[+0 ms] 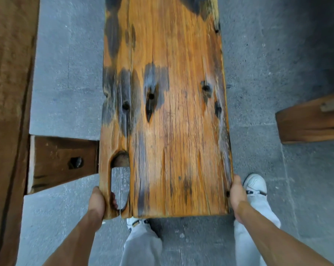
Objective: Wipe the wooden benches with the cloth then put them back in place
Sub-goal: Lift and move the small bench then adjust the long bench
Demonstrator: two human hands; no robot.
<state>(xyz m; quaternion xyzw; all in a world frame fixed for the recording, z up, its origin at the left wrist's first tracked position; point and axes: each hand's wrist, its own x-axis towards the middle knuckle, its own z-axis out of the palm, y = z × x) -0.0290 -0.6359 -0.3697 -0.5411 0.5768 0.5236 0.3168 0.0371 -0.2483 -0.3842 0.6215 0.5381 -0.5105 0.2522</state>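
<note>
A long wooden bench (172,116) with an orange top, dark patches and several small holes runs away from me down the middle of the view. My left hand (98,201) grips its near left corner, fingers showing through a long slot in the plank. My right hand (237,192) grips the near right edge. No cloth is in sight.
A large brown wooden table (6,93) fills the left side, its leg beam (62,162) reaching to the bench's left edge. Another wooden piece (312,121) lies on the grey stone floor at the right. My feet in white shoes stand beside and under the bench's near end.
</note>
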